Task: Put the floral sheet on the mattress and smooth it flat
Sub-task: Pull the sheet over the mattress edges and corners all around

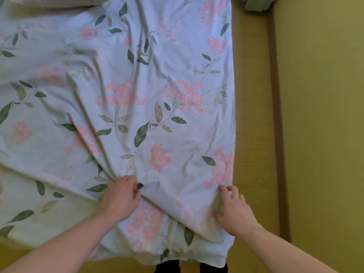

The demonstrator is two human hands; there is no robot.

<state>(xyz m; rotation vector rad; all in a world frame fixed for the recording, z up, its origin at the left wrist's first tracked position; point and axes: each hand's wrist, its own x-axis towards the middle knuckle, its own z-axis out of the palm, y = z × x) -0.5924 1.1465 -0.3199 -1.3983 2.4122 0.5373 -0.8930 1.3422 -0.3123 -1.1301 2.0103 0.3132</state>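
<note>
The floral sheet point(149, 79), pale blue-white with pink flower clusters and green leaves, lies spread over the mattress and fills most of the view. It is wrinkled, with long folds fanning up and left from my left hand point(120, 198). That hand pinches a bunch of the fabric near the bottom middle. My right hand point(234, 209) rests on the sheet's right side close to its edge, fingers bent against the cloth and thumb under a fold. A folded-over layer of sheet lies between the two hands.
A tan wooden bed frame point(254, 119) runs down the right side, with a yellowish wall or floor point(323, 115) beyond it. A pillow edge point(59, 1) shows at the top left. Dark feet point(167, 267) appear at the bottom.
</note>
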